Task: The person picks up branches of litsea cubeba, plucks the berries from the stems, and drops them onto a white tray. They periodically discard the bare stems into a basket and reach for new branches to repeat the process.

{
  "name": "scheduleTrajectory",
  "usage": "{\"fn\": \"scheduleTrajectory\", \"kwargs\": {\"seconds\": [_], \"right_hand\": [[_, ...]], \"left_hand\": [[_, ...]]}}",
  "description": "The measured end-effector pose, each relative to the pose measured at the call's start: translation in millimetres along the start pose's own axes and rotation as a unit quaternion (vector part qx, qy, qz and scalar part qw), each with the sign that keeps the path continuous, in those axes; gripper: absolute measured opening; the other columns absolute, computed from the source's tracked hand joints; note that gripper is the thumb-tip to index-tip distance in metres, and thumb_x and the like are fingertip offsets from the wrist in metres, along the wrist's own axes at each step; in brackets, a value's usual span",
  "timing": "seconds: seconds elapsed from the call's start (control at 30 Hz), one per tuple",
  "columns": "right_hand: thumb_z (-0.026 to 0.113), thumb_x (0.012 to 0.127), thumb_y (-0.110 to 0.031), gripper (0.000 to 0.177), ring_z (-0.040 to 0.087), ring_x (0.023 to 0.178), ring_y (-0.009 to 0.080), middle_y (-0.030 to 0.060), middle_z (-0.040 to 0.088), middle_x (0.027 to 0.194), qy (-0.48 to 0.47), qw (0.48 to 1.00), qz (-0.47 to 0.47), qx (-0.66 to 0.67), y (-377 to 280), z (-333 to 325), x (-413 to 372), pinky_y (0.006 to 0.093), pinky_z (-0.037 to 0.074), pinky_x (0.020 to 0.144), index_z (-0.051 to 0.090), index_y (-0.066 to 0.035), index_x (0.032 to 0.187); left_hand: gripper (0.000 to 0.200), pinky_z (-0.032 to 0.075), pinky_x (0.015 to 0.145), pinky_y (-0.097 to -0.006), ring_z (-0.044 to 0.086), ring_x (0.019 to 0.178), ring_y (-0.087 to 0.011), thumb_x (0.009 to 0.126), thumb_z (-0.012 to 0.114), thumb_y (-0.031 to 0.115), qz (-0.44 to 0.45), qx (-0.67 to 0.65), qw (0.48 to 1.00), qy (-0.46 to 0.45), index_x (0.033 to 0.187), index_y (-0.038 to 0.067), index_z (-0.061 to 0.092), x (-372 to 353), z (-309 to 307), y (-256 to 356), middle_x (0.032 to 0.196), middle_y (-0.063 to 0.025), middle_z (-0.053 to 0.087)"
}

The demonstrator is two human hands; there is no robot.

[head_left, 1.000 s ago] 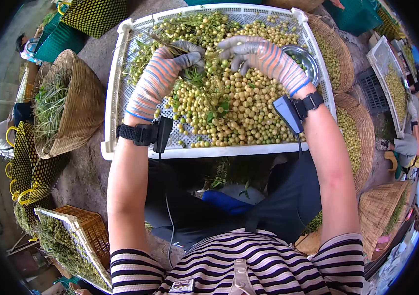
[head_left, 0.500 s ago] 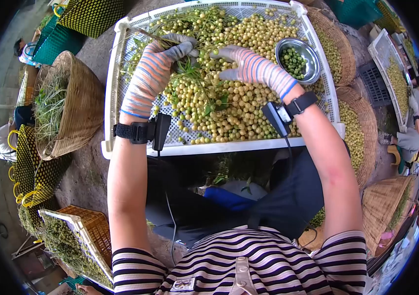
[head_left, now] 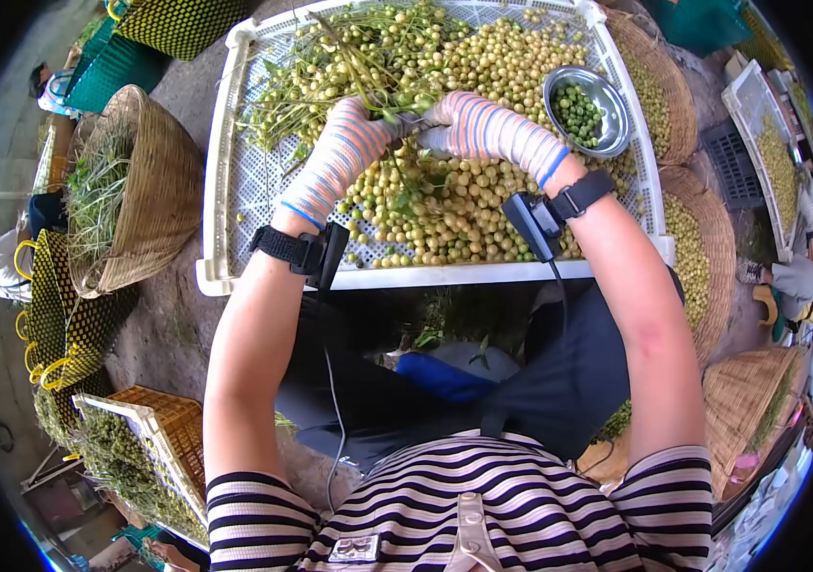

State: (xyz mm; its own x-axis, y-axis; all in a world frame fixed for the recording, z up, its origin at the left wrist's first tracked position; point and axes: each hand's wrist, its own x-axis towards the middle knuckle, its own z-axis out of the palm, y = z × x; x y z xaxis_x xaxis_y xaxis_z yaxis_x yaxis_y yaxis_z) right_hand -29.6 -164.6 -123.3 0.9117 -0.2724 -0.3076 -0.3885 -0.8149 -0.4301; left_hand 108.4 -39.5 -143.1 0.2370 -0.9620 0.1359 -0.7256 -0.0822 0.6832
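A white perforated tray (head_left: 406, 277) holds many round yellow-green fruits (head_left: 492, 195), with green stems among them at the upper left. My left hand (head_left: 357, 143), in a striped glove, is closed on a stemmed bunch (head_left: 360, 71) that reaches up and left. My right hand (head_left: 473, 129), gloved too, meets it over the fruits, fingers pressed together; what they hold, if anything, is hidden. Close to the right hand, a metal bowl (head_left: 619, 91) with small green fruits (head_left: 578, 114) rests in the tray.
A woven basket of stalks (head_left: 154, 200) stands at left, above a tilted tray of stemmed fruit (head_left: 120, 458). Fruit-filled baskets (head_left: 688, 257) and another white tray (head_left: 764, 143) are at right. People (head_left: 8, 262) are at both edges.
My left hand has moved right and slightly down with the stems. My right hand has closed its spread fingers, and both hands now meet.
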Motion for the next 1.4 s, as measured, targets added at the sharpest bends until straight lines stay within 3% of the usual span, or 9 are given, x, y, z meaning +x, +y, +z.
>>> {"fn": "scheduleTrajectory", "kwargs": {"seconds": [0.03, 0.13, 0.37, 0.47, 0.73, 0.83, 1.03, 1.17, 1.4], "right_hand": [[0.054, 0.081, -0.046, 0.044, 0.061, 0.068, 0.0289, 0.0146, 0.063, 0.074, 0.015, 0.995, -0.004, -0.095, 2, 1, 0, 0.0394, 0.048, 0.066, 0.063, -0.006, 0.097], [0.049, 0.082, -0.048, 0.044, 0.061, 0.07, 0.029, 0.0139, 0.064, 0.076, -0.001, 0.992, 0.049, -0.119, -15, -13, -14, 0.0397, 0.049, 0.067, 0.064, -0.007, 0.092], [0.059, 0.082, -0.034, 0.043, 0.058, 0.098, 0.0258, 0.0148, 0.059, 0.108, 0.129, 0.985, 0.042, -0.104, 35, 12, -15, 0.0346, 0.045, 0.084, 0.054, -0.009, 0.117], [0.067, 0.076, -0.037, 0.058, 0.053, 0.102, 0.014, 0.0109, 0.058, 0.113, 0.075, 0.943, -0.176, 0.273, 33, 16, -5, 0.0323, 0.042, 0.089, 0.05, -0.006, 0.121], [0.061, 0.08, -0.033, 0.038, 0.059, 0.085, 0.0273, 0.0161, 0.063, 0.097, 0.024, 0.996, -0.048, 0.071, 8, 11, 4, 0.034, 0.046, 0.079, 0.059, -0.006, 0.108], [0.054, 0.08, -0.051, 0.049, 0.06, 0.079, 0.0313, 0.0165, 0.063, 0.085, 0.021, 0.997, 0.046, -0.052, -3, -3, -10, 0.0364, 0.047, 0.074, 0.064, -0.006, 0.096], [0.047, 0.078, -0.061, 0.058, 0.06, 0.09, 0.0294, 0.0131, 0.063, 0.095, -0.004, 0.994, 0.068, -0.088, -7, -17, -19, 0.0405, 0.047, 0.079, 0.064, -0.009, 0.097], [0.056, 0.078, -0.054, 0.052, 0.061, 0.074, 0.0309, 0.0157, 0.064, 0.083, 0.158, 0.983, -0.096, 0.008, 18, 1, -14, 0.0375, 0.047, 0.071, 0.064, -0.007, 0.097], [0.066, 0.076, -0.035, 0.043, 0.06, 0.089, 0.0282, 0.017, 0.062, 0.098, -0.14, 0.987, 0.068, -0.044, 52, -5, 6, 0.0364, 0.048, 0.078, 0.058, -0.009, 0.109]], "left_hand": [[0.015, 0.04, 0.045, -0.0237, 0.051, 0.05, -0.0107, 0.081, 0.064, 0.016, -0.191, -0.198, 0.961, 0.003, 0.089, 0.004, 0.061, 3, 7, 4, 0.064, -0.0028, 0.06], [0.017, 0.041, 0.044, -0.0228, 0.055, 0.051, -0.0125, 0.08, 0.064, 0.017, -0.238, -0.286, 0.928, 0.024, 0.089, 0.002, 0.062, 4, 9, 11, 0.063, -0.0059, 0.061], [0.019, 0.041, 0.041, -0.0205, 0.052, 0.043, -0.0123, 0.08, 0.063, 0.019, -0.2, -0.41, 0.886, 0.078, 0.089, 0.002, 0.065, 2, -23, 16, 0.062, -0.0085, 0.062], [0.02, 0.04, 0.042, -0.0207, 0.051, 0.043, -0.0113, 0.08, 0.063, 0.02, -0.201, -0.398, 0.893, 0.061, 0.091, 0.004, 0.066, 2, -26, 28, 0.06, -0.0074, 0.061], [0.018, 0.037, 0.035, -0.0241, 0.048, 0.037, -0.0113, 0.079, 0.065, 0.019, -0.236, -0.261, 0.932, 0.086, 0.073, 0.003, 0.058, 7, -19, 32, 0.054, -0.0089, 0.059], [0.018, 0.037, 0.034, -0.0243, 0.049, 0.037, -0.0115, 0.079, 0.065, 0.019, -0.27, -0.252, 0.926, 0.079, 0.079, 0.001, 0.06, 8, -15, 26, 0.053, -0.0114, 0.059], [0.017, 0.037, 0.034, -0.023, 0.049, 0.036, -0.0124, 0.079, 0.066, 0.018, -0.246, -0.315, 0.91, 0.114, 0.082, 0.002, 0.064, 4, -18, 39, 0.054, -0.0097, 0.059], [0.018, 0.036, 0.033, -0.0233, 0.047, 0.035, -0.013, 0.079, 0.066, 0.021, -0.207, -0.415, 0.879, 0.114, 0.084, 0.004, 0.067, 5, -19, 27, 0.053, -0.0078, 0.059], [0.017, 0.031, 0.037, -0.0188, 0.043, 0.038, -0.0076, 0.079, 0.067, 0.021, -0.23, -0.408, 0.87, 0.154, 0.083, 0.005, 0.066, 2, -31, 20, 0.058, -0.004, 0.06]]}}
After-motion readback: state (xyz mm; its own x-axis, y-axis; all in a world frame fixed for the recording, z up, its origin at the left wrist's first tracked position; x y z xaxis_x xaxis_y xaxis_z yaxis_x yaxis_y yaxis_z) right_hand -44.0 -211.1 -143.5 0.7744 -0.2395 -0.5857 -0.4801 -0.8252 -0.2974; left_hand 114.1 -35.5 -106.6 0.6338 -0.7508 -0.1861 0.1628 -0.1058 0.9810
